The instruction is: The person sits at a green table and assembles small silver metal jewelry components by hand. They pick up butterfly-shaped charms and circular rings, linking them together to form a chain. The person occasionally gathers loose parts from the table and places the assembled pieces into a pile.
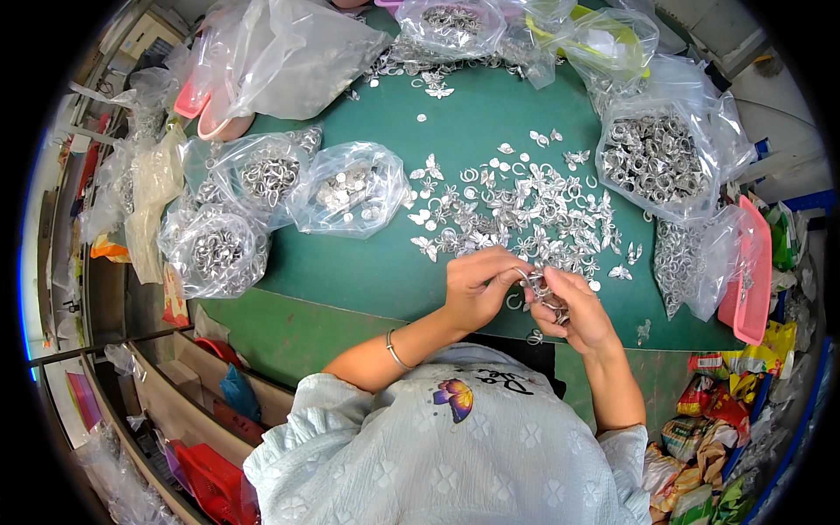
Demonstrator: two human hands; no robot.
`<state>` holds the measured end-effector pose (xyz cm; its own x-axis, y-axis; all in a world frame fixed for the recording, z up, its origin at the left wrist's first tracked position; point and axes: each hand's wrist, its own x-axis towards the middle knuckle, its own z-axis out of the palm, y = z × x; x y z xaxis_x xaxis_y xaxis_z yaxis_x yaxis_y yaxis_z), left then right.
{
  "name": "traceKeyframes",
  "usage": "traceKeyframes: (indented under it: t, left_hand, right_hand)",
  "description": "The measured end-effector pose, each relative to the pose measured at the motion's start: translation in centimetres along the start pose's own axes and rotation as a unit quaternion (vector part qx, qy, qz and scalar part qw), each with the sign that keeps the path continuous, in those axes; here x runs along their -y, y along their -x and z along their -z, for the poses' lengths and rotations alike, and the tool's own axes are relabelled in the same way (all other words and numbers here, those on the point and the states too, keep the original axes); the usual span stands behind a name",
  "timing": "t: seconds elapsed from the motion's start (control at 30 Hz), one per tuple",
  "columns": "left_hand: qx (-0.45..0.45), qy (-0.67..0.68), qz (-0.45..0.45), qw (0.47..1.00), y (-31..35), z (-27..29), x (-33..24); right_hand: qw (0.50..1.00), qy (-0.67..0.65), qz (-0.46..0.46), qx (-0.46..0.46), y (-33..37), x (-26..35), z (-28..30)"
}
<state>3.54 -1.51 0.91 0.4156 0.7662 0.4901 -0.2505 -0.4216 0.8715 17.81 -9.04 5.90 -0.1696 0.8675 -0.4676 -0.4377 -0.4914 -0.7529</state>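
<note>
Both of my hands meet over the near edge of the green table. My left hand (pixel 479 284) pinches a silver metal ring (pixel 523 275) between thumb and fingertips. In the curled fingers of my right hand (pixel 581 315) sit several similar silver metal rings (pixel 549 303), partly hidden by the fingers. The ring in the left hand touches or nearly touches those in the right; I cannot tell which. Just beyond my hands spreads a loose pile of silver metal pieces (pixel 542 210), with open rings, flower or leaf shapes and small discs among them.
Transparent bags of metal parts stand at left (pixel 219 249), at centre left (pixel 350 188) and at right (pixel 654 162). A pink tray (pixel 751 271) leans at the table's right edge. Far back lie a large plastic bag (pixel 302 57) and a yellow-green basket (pixel 604 44). Drawers (pixel 210 385) stand lower left.
</note>
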Motion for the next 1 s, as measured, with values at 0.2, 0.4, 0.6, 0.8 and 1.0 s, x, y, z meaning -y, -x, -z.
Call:
traceKeyframes:
  t: [0.2,0.4,0.6,0.8,1.0]
  left_hand:
    - [-0.003,0.127,0.157,0.979,0.5,-0.1,0.1]
    - [0.026,0.107,0.210,0.972,0.5,0.4,-0.6]
    - [0.017,0.227,0.287,0.930,0.8,0.3,-0.3]
    - [0.008,0.224,0.266,0.937,0.9,0.0,-0.3]
    - [-0.016,0.261,0.267,0.927,0.6,-0.8,-1.7]
  right_hand:
    - [0.995,0.079,0.000,-0.064,-0.2,0.1,0.0]
    - [0.928,0.310,0.137,-0.154,-0.2,-1.1,-0.7]
    - [0.857,0.382,0.275,-0.210,-0.4,-1.8,-1.7]
    - [0.868,0.370,0.234,-0.234,-0.5,-1.9,-1.4]
    - [0.907,0.271,0.215,-0.240,-0.9,-2.6,-1.1]
